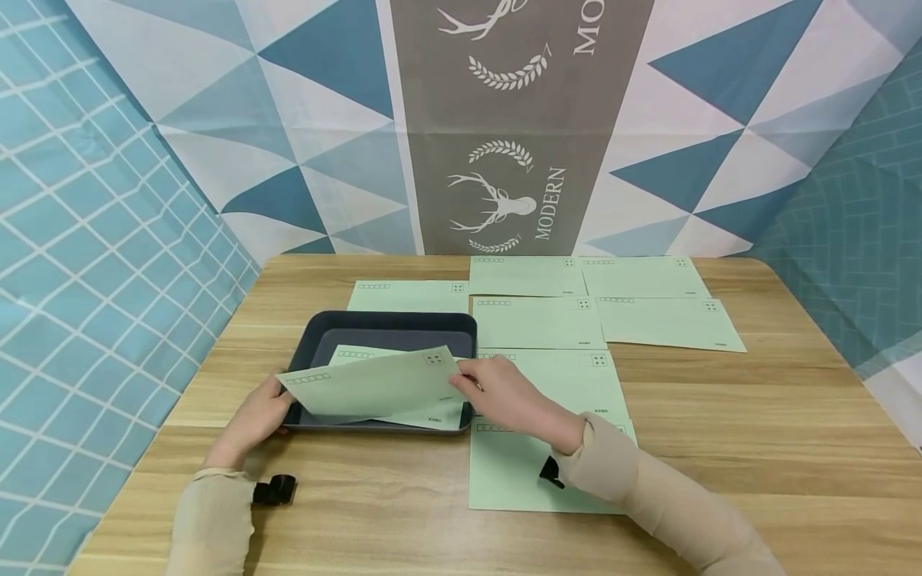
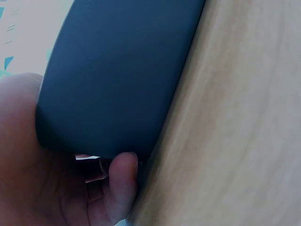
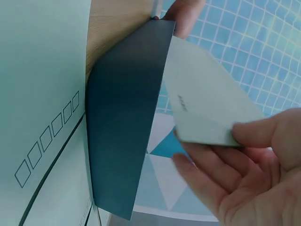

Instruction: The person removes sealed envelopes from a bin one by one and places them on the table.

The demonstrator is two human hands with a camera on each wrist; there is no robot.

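A pale green envelope (image 1: 374, 388) is tilted over a dark tray (image 1: 392, 320). My right hand (image 1: 497, 392) pinches its right end between thumb and fingers, as the right wrist view also shows with the envelope (image 3: 207, 94) above the tray's side wall (image 3: 124, 108). At least one more envelope (image 1: 432, 413) lies in the tray under it. My left hand (image 1: 255, 416) grips the tray's front left corner. Close up in the left wrist view, the left hand's fingers (image 2: 123, 181) curl round the end of the tray (image 2: 117, 80). How many envelopes the tray holds is hidden.
Several more green envelopes lie on the wooden table (image 1: 720, 432): one behind the tray (image 1: 406, 296), others in rows to its right, including a back one (image 1: 641, 276) and a front one (image 1: 519, 472) partly under my right sleeve. Patterned cloth walls (image 1: 497, 120) stand behind.
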